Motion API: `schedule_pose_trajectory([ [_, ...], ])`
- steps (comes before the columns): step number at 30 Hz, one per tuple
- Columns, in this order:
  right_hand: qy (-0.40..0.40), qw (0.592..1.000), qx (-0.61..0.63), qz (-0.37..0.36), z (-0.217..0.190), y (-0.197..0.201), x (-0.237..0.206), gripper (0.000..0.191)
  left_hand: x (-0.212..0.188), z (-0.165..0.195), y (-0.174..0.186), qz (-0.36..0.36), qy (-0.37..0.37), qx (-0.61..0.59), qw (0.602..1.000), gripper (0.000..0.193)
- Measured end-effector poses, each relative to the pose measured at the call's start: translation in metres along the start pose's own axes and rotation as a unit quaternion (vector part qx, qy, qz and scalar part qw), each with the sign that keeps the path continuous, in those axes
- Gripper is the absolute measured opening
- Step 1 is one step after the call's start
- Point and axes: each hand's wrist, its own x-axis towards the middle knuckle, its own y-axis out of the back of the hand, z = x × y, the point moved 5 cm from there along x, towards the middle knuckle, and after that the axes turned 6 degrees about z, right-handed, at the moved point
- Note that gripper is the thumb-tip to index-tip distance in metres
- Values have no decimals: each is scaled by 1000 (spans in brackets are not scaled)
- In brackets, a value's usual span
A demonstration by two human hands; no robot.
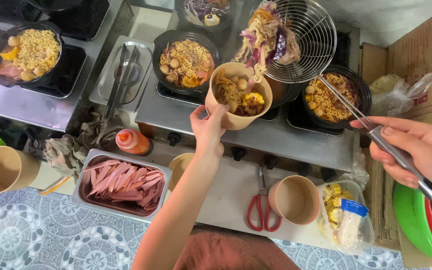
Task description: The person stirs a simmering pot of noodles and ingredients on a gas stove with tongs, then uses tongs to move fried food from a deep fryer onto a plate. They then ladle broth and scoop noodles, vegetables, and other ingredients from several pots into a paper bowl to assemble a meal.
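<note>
Steel stove counter carrying black pots of noodles. Below, a metal tray of sliced sausage, red-handled scissors, an empty paper cup. Wire skimmer tilted over the paper bowl, noodles and purple cabbage spilling down. Right hand, fingers wrapped round the skimmer's handle. Left hand, fingers clasping the bowl's underside, raised above the stove.

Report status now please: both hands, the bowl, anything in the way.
Left hand grips paper bowl. Right hand holds wire skimmer, noodles tipping in. Black pot right beside the bowl.
</note>
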Motion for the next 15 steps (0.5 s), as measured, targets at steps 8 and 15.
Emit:
schedule_pose_trajectory([
  [8,4,999,-16,-39,-3,20,-19,50,-8,1,-9,26,26,-28,999,97],
  [15,9,996,35,-84,-1,30,-23,50,-7,0,-21,26,24,-40,999,101],
])
